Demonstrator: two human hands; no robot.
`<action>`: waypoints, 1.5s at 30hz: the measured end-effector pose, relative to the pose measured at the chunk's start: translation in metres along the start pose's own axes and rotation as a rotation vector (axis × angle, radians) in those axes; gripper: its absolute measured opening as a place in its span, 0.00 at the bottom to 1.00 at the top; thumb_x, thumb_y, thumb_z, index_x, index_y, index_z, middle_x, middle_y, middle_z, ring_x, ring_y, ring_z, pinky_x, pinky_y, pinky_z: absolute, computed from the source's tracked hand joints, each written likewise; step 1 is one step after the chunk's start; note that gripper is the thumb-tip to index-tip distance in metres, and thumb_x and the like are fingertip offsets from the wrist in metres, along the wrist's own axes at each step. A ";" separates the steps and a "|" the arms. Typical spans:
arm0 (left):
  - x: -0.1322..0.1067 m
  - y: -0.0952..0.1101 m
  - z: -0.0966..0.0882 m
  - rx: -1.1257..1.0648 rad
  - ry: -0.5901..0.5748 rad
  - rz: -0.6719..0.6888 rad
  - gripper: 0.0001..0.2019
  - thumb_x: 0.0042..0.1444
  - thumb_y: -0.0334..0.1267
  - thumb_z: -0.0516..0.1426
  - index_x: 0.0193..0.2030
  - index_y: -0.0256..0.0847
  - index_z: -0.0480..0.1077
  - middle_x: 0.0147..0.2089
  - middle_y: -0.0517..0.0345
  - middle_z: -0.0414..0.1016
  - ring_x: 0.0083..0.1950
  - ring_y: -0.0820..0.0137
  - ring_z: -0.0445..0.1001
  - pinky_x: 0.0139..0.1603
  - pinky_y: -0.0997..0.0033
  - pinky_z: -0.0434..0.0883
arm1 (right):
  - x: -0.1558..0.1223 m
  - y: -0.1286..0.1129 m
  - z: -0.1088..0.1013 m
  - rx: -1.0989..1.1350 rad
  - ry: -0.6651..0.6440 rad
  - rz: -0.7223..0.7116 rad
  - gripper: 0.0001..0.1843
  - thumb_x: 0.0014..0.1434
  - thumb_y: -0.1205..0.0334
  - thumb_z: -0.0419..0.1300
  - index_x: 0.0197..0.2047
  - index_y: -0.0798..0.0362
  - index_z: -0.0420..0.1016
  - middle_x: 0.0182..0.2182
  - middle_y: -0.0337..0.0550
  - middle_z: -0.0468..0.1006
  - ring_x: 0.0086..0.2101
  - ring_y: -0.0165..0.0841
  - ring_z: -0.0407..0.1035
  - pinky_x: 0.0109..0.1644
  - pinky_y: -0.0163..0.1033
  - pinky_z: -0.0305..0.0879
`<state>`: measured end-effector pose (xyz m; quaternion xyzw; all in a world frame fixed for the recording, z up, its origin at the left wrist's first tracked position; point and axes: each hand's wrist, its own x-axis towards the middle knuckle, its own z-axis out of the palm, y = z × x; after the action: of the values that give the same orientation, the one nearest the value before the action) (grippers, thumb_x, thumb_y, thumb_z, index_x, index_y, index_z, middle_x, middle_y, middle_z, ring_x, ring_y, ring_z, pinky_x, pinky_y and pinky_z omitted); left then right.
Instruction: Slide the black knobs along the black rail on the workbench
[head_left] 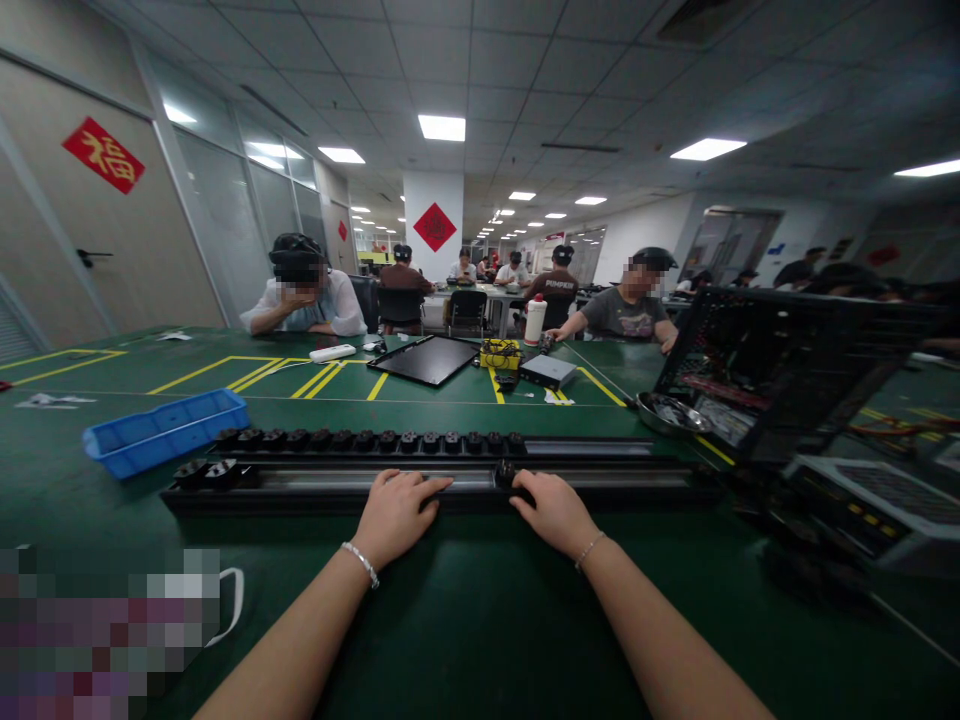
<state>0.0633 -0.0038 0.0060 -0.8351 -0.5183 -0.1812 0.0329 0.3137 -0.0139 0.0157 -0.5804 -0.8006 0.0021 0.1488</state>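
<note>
A long black track rail (315, 497) with a silvery groove lies across the green table in front of me. My left hand (397, 515) rests on its middle, fingers stretched out and holding nothing, thumb along the near edge. Right of it, my right hand (553, 510) has its fingers curled against a small black socket module (505, 472) seated in the groove; the exact grip is partly hidden. Other socket modules (222, 470) sit at the rail's left end. Behind runs a second black rail (585, 447), with a row of several similar modules filling its left and middle part.
Left of the rails stands a blue plastic bin (166, 430). To the right are an open computer case (795, 370), a metal bowl (675, 412) and a grey power supply (885, 510). A flat black panel (424, 360) and a white bottle (535, 320) lie farther back, near two seated people.
</note>
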 end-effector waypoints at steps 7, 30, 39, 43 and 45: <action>0.000 -0.002 0.001 -0.005 0.011 0.011 0.17 0.54 0.40 0.50 0.51 0.57 0.65 0.36 0.61 0.72 0.41 0.70 0.68 0.51 0.61 0.54 | -0.003 0.008 -0.006 0.011 -0.037 -0.104 0.14 0.54 0.61 0.55 0.45 0.47 0.68 0.38 0.40 0.75 0.40 0.34 0.67 0.46 0.38 0.57; 0.000 -0.002 -0.002 -0.010 -0.001 0.012 0.17 0.55 0.41 0.49 0.51 0.57 0.66 0.36 0.61 0.73 0.40 0.69 0.69 0.50 0.61 0.55 | -0.002 0.009 0.002 -0.013 0.014 -0.014 0.09 0.53 0.60 0.56 0.39 0.47 0.67 0.32 0.38 0.75 0.35 0.34 0.68 0.40 0.36 0.57; 0.000 -0.004 0.001 0.000 0.004 0.031 0.17 0.55 0.41 0.48 0.52 0.57 0.65 0.37 0.61 0.73 0.41 0.69 0.69 0.50 0.61 0.55 | -0.002 0.007 -0.001 -0.012 0.024 -0.004 0.08 0.52 0.61 0.57 0.38 0.48 0.67 0.32 0.38 0.75 0.35 0.33 0.68 0.39 0.35 0.56; 0.001 -0.004 0.001 0.006 -0.010 0.016 0.17 0.55 0.41 0.48 0.52 0.57 0.65 0.38 0.61 0.73 0.42 0.69 0.69 0.51 0.61 0.55 | -0.002 0.009 0.001 0.008 0.010 -0.015 0.09 0.52 0.62 0.58 0.39 0.49 0.67 0.32 0.38 0.75 0.36 0.33 0.68 0.40 0.35 0.56; 0.001 -0.004 0.000 0.006 -0.013 0.008 0.17 0.55 0.41 0.48 0.51 0.57 0.65 0.38 0.61 0.73 0.42 0.69 0.69 0.51 0.61 0.55 | -0.002 0.008 0.000 0.018 0.008 -0.015 0.09 0.52 0.62 0.58 0.39 0.49 0.67 0.33 0.39 0.75 0.36 0.33 0.68 0.41 0.36 0.56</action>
<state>0.0606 -0.0013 0.0053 -0.8383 -0.5157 -0.1741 0.0329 0.3221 -0.0130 0.0133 -0.5731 -0.8043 0.0058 0.1572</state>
